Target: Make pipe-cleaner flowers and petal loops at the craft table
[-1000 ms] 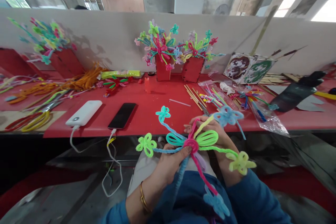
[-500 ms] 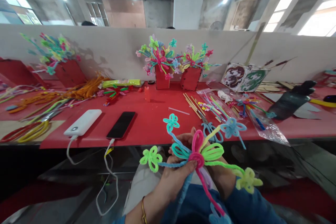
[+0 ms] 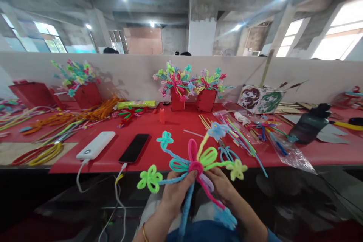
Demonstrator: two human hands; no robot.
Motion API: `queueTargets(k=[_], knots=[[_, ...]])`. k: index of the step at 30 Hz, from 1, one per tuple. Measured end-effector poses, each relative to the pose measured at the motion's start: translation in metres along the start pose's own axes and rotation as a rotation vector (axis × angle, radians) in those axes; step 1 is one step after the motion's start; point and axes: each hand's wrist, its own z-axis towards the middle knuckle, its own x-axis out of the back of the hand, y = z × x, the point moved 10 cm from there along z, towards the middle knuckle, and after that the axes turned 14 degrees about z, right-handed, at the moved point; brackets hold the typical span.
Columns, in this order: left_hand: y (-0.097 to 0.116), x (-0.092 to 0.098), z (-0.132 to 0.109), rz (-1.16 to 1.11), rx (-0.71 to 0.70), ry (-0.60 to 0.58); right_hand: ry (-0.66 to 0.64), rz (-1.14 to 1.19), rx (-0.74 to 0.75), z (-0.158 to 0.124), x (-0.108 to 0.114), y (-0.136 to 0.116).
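Over my lap, my left hand grips a pipe-cleaner flower, thumb pressed on its coiled pink centre. Pink, teal, green and lilac loops spread from that centre. Stems end in small blossoms: a teal one, a green one, a yellow one and blue ones at the upper right and lower right. A thick blue stem hangs down beside my left hand. On the flower's right side, my right hand is closed at the lilac loop and green stem, its fingertips partly hidden behind them.
On the red table lie a phone, a white power bank, scissors and loose pipe cleaners. Two red vases of pipe-cleaner flowers stand at the back. A dark bottle is to the right.
The view has tilted up. The flower has shifted left in view, and its upper blue blossom has swung left. My right hand has come out from behind the flower to its right side.
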Motion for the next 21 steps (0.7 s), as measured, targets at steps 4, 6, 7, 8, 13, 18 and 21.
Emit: queueTargets(k=[4, 6, 7, 8, 13, 18, 21], knots=[[0.002, 0.007, 0.005, -0.095, 0.044, 0.036, -0.219, 0.083, -0.036, 0.000, -0.028, 0.018], [0.000, 0.007, 0.003, -0.148, 0.082, 0.056, -0.245, 0.118, 0.003, -0.004, -0.036, 0.021], [-0.001, 0.007, 0.002, -0.177, 0.100, 0.059, -0.232, 0.132, 0.014, -0.005, -0.039, 0.023], [-0.002, 0.005, 0.001, -0.204, 0.118, 0.047, -0.204, 0.146, 0.017, -0.005, -0.039, 0.026], [-0.004, 0.014, -0.003, -0.271, 0.149, 0.107, -0.062, 0.289, -0.015, -0.010, -0.040, 0.041], [-0.002, 0.022, -0.003, -0.272, 0.079, 0.167, -0.071, 0.282, 0.020, -0.017, -0.052, 0.034], [-0.004, 0.017, -0.003, -0.267, 0.063, 0.152, -0.050, 0.256, 0.088, -0.017, -0.057, 0.023]])
